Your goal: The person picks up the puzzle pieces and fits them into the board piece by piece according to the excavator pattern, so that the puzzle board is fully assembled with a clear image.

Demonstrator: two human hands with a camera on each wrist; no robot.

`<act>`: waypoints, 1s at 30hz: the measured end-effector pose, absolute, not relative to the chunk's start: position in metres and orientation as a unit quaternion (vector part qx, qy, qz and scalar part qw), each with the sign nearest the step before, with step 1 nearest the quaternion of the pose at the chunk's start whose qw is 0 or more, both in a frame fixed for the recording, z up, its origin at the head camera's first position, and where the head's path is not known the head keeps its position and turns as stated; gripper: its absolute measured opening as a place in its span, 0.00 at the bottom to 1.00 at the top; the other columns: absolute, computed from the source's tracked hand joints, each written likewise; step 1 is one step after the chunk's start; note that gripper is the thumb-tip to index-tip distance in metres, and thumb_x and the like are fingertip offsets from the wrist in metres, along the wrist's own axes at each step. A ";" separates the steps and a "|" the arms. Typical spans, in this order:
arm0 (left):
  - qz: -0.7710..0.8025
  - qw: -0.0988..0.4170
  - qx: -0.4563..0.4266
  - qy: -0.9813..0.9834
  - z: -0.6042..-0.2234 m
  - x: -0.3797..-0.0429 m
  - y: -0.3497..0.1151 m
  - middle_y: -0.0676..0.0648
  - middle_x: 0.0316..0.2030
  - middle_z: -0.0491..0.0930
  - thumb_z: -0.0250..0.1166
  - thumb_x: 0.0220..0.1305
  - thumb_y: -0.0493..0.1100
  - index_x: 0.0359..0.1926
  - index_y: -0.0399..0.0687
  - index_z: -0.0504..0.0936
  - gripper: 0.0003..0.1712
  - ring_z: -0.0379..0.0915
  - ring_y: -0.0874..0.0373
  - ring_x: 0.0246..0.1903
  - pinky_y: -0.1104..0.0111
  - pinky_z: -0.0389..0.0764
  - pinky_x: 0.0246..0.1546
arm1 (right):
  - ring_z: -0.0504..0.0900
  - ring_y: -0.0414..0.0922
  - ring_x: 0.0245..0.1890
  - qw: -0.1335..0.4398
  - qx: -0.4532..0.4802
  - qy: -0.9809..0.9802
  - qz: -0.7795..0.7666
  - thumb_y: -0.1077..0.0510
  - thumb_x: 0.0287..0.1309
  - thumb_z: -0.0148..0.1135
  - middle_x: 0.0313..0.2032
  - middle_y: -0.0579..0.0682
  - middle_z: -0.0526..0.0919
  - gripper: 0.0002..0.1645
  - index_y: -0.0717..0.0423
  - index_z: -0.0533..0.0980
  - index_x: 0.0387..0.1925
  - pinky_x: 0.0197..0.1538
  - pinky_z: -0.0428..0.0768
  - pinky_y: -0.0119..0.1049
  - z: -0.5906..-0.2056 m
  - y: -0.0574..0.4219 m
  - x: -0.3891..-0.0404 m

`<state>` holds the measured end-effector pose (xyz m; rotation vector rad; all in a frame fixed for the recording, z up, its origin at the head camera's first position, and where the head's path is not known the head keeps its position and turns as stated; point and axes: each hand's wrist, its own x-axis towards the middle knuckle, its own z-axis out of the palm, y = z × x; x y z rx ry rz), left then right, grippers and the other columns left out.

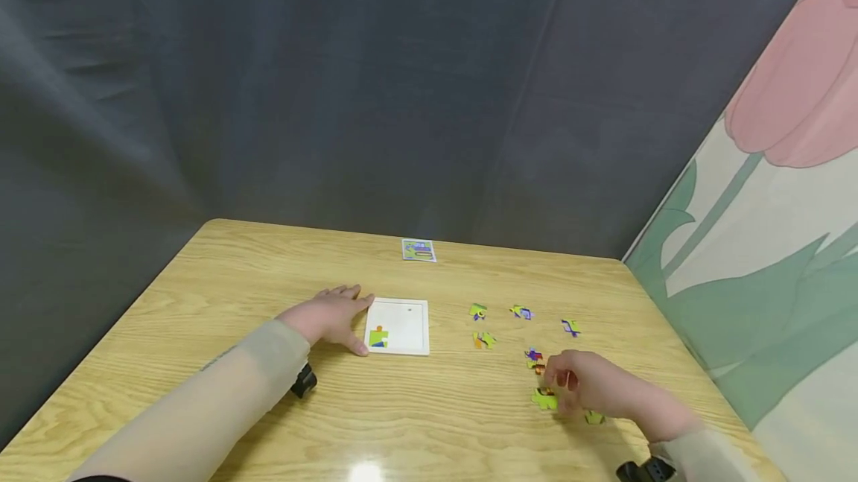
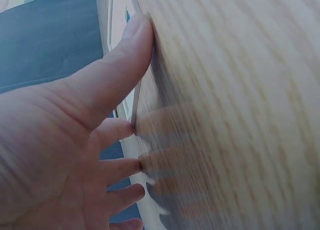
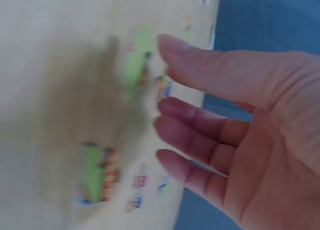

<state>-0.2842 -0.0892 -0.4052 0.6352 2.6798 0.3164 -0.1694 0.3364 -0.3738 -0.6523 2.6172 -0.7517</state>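
Note:
My left hand (image 1: pixel 334 318) rests at the left edge of a white square puzzle tray (image 1: pixel 409 333), its fingers spread and the thumb at the near corner. One green jigsaw piece (image 1: pixel 378 337) with orange and blue parts lies in the tray's near left corner. Over the right side of the table hovers my right hand (image 1: pixel 590 384), thumb and fingers loosely bent with a gap between them, nothing held. Just below it are a green jigsaw piece (image 1: pixel 544 399) and another green piece (image 1: pixel 593 417). In the right wrist view a green piece with a red-yellow edge (image 3: pixel 95 175) appears blurred.
A small picture card (image 1: pixel 418 250) lies near the table's back edge. Between tray and right hand are scattered jigsaw pieces (image 1: pixel 483 340), with others (image 1: pixel 521 312) farther right. A dark curtain (image 1: pixel 402 94) hangs behind the table; a flower-patterned panel (image 1: pixel 771 206) stands along the right.

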 end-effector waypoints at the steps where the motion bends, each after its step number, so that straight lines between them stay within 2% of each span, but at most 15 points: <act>1: 0.115 0.185 0.224 0.950 -0.405 -0.284 -0.090 0.36 0.75 0.47 0.75 0.48 0.63 0.77 0.49 0.57 0.60 0.39 0.37 0.74 0.46 0.43 0.71 | 0.71 0.45 0.30 0.163 -0.229 0.921 -0.270 0.62 0.46 0.78 0.31 0.46 0.74 0.16 0.52 0.78 0.35 0.31 0.71 0.35 -0.378 0.338 -0.168; 4: 0.119 0.186 0.223 0.949 -0.405 -0.283 -0.091 0.36 0.75 0.48 0.75 0.48 0.63 0.77 0.48 0.57 0.60 0.40 0.36 0.73 0.45 0.43 0.71 | 0.72 0.43 0.31 0.132 -0.232 0.926 -0.267 0.57 0.43 0.81 0.30 0.44 0.75 0.20 0.51 0.77 0.35 0.32 0.72 0.34 -0.389 0.341 -0.166; 9: 0.125 0.188 0.220 0.949 -0.407 -0.283 -0.091 0.37 0.76 0.47 0.75 0.49 0.63 0.77 0.49 0.57 0.60 0.40 0.37 0.74 0.45 0.44 0.71 | 0.72 0.40 0.31 0.106 -0.227 0.931 -0.266 0.57 0.43 0.80 0.30 0.42 0.75 0.21 0.52 0.75 0.34 0.32 0.73 0.34 -0.400 0.341 -0.166; 20: 0.138 0.195 0.214 0.947 -0.404 -0.279 -0.090 0.37 0.76 0.45 0.75 0.49 0.62 0.77 0.50 0.56 0.59 0.39 0.37 0.74 0.45 0.44 0.71 | 0.69 0.40 0.29 0.128 -0.197 0.932 -0.276 0.65 0.44 0.78 0.29 0.46 0.72 0.20 0.55 0.71 0.30 0.29 0.70 0.33 -0.402 0.341 -0.168; 26: 0.148 0.197 0.212 0.946 -0.402 -0.279 -0.090 0.38 0.76 0.44 0.76 0.50 0.61 0.77 0.52 0.55 0.60 0.38 0.37 0.74 0.44 0.44 0.70 | 0.70 0.38 0.25 0.159 -0.204 0.895 -0.362 0.73 0.55 0.67 0.27 0.50 0.76 0.10 0.61 0.74 0.30 0.27 0.70 0.31 -0.389 0.333 -0.180; 30: 0.147 0.199 0.211 0.946 -0.402 -0.280 -0.090 0.38 0.76 0.44 0.76 0.49 0.60 0.77 0.54 0.55 0.59 0.37 0.37 0.74 0.43 0.44 0.70 | 0.71 0.39 0.24 0.150 -0.204 0.874 -0.416 0.71 0.61 0.63 0.26 0.53 0.77 0.04 0.63 0.76 0.32 0.26 0.73 0.31 -0.376 0.312 -0.198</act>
